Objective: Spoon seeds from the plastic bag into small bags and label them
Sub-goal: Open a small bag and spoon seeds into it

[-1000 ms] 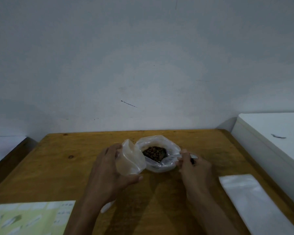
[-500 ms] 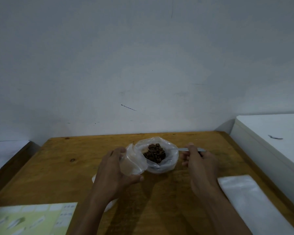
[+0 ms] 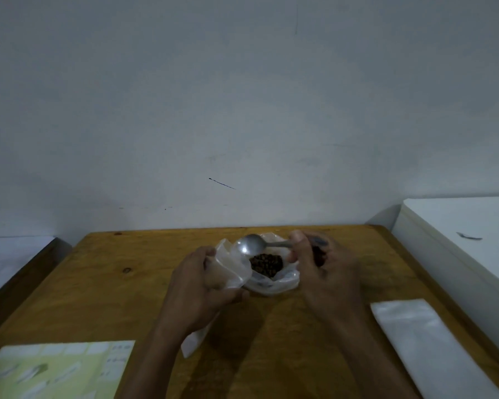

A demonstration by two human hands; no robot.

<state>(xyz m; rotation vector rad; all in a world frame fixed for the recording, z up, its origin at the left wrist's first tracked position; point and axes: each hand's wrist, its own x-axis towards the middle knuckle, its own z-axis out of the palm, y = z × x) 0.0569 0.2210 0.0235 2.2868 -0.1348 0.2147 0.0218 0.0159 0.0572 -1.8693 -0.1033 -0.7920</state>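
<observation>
Right hand [image 3: 324,272] pinches spoon [image 3: 249,245] handle, bowl empty, just above seeds [image 3: 265,262] in plastic bag [image 3: 274,280]. Left hand [image 3: 202,286] grips small bag [image 3: 228,264] w/ mouth open, beside it. Risk: mouth sags or spoon tips, so seeds spill onto surface [image 3: 127,298].

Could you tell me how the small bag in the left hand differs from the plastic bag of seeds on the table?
The small bag is gripped by the left hand; the plastic bag sits on the table. No seeds show in the small bag; the plastic bag shows a dark heap of seeds. Both are translucent plastic and open.
</observation>
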